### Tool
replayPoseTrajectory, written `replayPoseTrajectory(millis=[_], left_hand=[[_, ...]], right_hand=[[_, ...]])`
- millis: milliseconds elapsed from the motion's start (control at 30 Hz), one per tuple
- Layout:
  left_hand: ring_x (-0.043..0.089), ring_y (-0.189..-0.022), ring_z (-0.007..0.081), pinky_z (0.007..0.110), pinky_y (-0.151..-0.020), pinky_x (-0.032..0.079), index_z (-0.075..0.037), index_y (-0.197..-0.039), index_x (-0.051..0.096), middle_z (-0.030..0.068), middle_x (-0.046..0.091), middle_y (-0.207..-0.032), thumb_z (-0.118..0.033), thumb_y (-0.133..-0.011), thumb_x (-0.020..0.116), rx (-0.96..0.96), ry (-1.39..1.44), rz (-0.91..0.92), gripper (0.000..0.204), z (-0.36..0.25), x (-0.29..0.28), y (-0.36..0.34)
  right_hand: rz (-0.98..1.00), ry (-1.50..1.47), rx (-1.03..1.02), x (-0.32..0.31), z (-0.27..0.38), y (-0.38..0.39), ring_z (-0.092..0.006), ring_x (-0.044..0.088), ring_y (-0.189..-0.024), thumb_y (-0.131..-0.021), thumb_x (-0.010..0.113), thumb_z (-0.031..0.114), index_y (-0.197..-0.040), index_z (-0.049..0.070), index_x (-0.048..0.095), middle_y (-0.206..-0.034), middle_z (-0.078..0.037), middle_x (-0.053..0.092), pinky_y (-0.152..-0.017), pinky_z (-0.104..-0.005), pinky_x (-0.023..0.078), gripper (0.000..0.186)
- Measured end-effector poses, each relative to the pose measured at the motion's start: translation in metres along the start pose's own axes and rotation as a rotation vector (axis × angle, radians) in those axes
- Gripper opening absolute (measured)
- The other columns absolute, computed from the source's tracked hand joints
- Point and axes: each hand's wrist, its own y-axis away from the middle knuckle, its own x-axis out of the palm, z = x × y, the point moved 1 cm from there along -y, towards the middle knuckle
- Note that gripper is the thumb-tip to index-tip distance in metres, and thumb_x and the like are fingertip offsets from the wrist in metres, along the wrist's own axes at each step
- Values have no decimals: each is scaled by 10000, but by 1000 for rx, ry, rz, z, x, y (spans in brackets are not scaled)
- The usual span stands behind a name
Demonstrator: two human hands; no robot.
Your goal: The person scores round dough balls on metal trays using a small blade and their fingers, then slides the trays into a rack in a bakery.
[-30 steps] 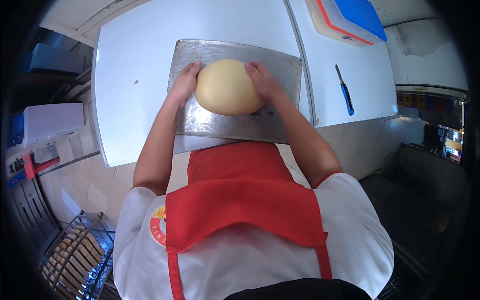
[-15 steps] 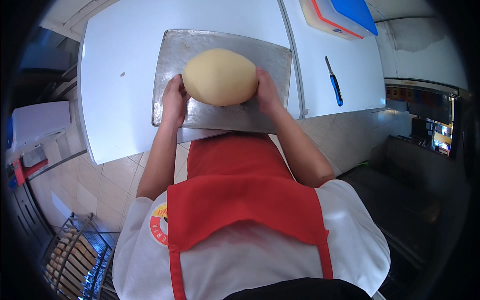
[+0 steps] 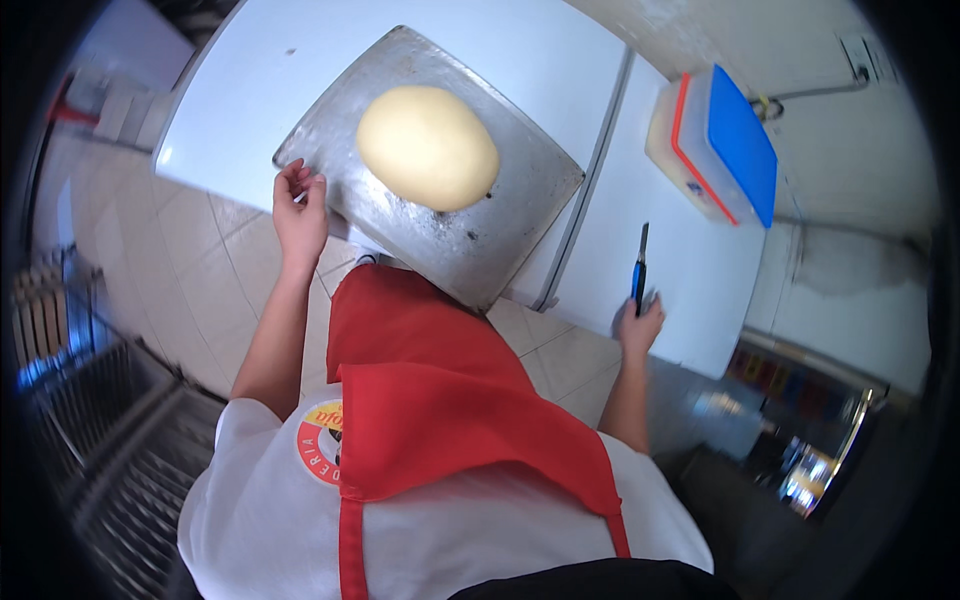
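A large smooth oval of pale dough (image 3: 428, 148) rests on a worn metal baking tray (image 3: 470, 262), which lies turned at an angle on the white table. At the tray's left corner is my left hand (image 3: 302, 215), its fingers loosely curled and apart with nothing in them; whether they touch the rim I cannot tell. Over on the right-hand table, my right hand (image 3: 640, 325) has its fingers around the handle end of a slim knife (image 3: 639, 275). This knife has a blue and black handle, and its narrow blade points away from me.
A clear plastic box (image 3: 700, 150) with a red rim and blue lid stands at the back right by the wall. A grey seam (image 3: 590, 185) divides the two white table surfaces (image 3: 530, 50). Metal racks (image 3: 130, 440) stand at the lower left.
Both hands have let go of the dough, which now lies on the tray. My right hand has moved right to the knife; my left has drawn back to the tray's corner. The view has turned.
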Motion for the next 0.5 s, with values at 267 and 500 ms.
replayPoseTrajectory(millis=[267,500], left_hand=[[738,-897,207,350,-830,584,59,-1209,655,146,759,-990,-145,-879,753,-105,-245,-268,400,32,13,37],[743,-876,293,402,-838,584,20,-1199,658,152,757,-958,-131,-845,757,-105,-339,-249,398,17,15,3]], right_hand=[[152,-675,-58,22,-14,-28,-188,596,-737,-1072,543,222,-1247,-24,605,-869,-70,587,-674,-328,516,309],[501,-797,-562,-52,229,-10,-187,685,-845,-1024,572,129,-1454,-25,518,-1083,-154,724,-759,-327,553,459]])
